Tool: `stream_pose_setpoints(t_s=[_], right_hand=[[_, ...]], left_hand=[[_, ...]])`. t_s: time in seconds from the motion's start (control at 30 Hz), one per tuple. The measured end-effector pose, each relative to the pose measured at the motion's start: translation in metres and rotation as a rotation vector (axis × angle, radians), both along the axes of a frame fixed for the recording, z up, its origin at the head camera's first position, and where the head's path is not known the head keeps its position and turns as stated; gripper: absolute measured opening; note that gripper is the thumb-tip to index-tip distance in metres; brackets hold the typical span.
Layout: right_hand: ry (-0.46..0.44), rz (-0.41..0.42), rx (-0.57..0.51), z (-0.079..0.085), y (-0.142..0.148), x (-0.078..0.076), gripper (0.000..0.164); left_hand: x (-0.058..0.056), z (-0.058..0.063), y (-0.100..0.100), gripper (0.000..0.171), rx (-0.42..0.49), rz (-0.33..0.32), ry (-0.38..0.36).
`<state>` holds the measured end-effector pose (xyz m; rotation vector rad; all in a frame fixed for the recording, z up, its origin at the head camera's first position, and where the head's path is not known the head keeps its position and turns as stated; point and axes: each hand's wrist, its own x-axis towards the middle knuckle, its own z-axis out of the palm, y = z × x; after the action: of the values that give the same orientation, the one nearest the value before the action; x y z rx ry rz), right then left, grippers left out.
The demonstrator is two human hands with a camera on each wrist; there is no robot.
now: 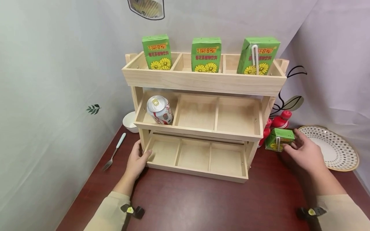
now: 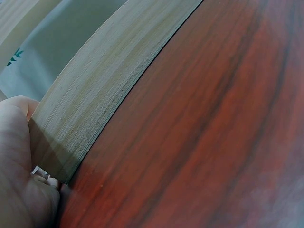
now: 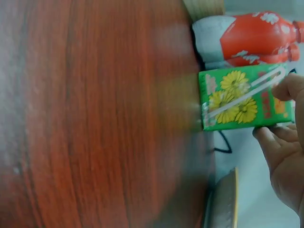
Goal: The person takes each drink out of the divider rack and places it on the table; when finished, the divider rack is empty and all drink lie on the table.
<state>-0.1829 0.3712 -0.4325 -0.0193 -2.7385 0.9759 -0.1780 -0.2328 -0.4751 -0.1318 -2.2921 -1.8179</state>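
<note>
My left hand [image 1: 137, 159] grips the lower left corner of a three-tier wooden shelf [image 1: 199, 81], thumb over the bottom tray's edge and the other fingers round its side. In the left wrist view the thumb side of that hand lies against the tray's front board [image 2: 95, 90]. On the right, my right hand [image 1: 307, 152] pinches a green drink carton [image 1: 278, 139] between thumb and fingers. A white straw [image 3: 247, 95] runs slantwise across the carton's flowered face. Red bottles [image 3: 256, 38] stand close beside the carton, behind the shelf's right side.
Three more green cartons [image 1: 206, 54] stand in the top tier, one per compartment. A drink can [image 1: 160, 110] sits in the middle tier's left compartment. A fork [image 1: 115, 150] and white bowl [image 1: 130, 122] lie left; a dotted oval plate [image 1: 332, 147] lies right.
</note>
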Motion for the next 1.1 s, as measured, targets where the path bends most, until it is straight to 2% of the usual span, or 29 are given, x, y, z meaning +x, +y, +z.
stream_pose_setpoints(t_s=[0.17,0.27,0.33,0.43,0.53,0.63,0.73,0.87,1.0,1.1], right_hand=[[0.124,-0.054,-0.092,0.011,-0.01,0.009,0.073],[0.201,-0.149,-0.159,0.019,-0.02,0.013,0.07],[0.249,-0.222,-0.196,0.026,-0.026,0.015,0.063],[0.334,-0.308,-0.192,0.038,-0.035,0.02,0.048],[0.45,-0.317,-0.163,0.049,-0.045,0.028,0.039],[0.622,-0.24,-0.131,0.059,-0.061,0.038,0.036],[0.837,-0.131,-0.081,0.072,-0.084,0.046,0.034],[1.072,0.023,-0.054,0.089,-0.117,0.053,0.042],[1.148,0.172,-0.076,0.098,-0.141,0.055,0.044],[1.148,0.241,-0.073,0.098,-0.151,0.055,0.043]], left_hand=[[0.001,0.0,0.0,0.054,-0.015,0.002,-0.015],[0.001,0.0,0.001,0.054,-0.009,-0.001,-0.012],[0.001,0.0,0.001,0.053,-0.006,0.002,-0.005],[0.002,0.0,0.001,0.053,-0.009,0.009,-0.007],[0.004,0.0,0.002,0.054,-0.029,0.008,-0.02],[0.004,0.001,0.003,0.054,-0.046,0.008,-0.017],[0.003,0.001,0.003,0.054,-0.047,0.011,-0.006],[0.003,0.001,0.002,0.055,-0.047,0.011,0.001],[0.002,0.001,0.0,0.055,-0.05,0.02,-0.002],[0.002,0.002,-0.001,0.054,-0.051,0.023,-0.005]])
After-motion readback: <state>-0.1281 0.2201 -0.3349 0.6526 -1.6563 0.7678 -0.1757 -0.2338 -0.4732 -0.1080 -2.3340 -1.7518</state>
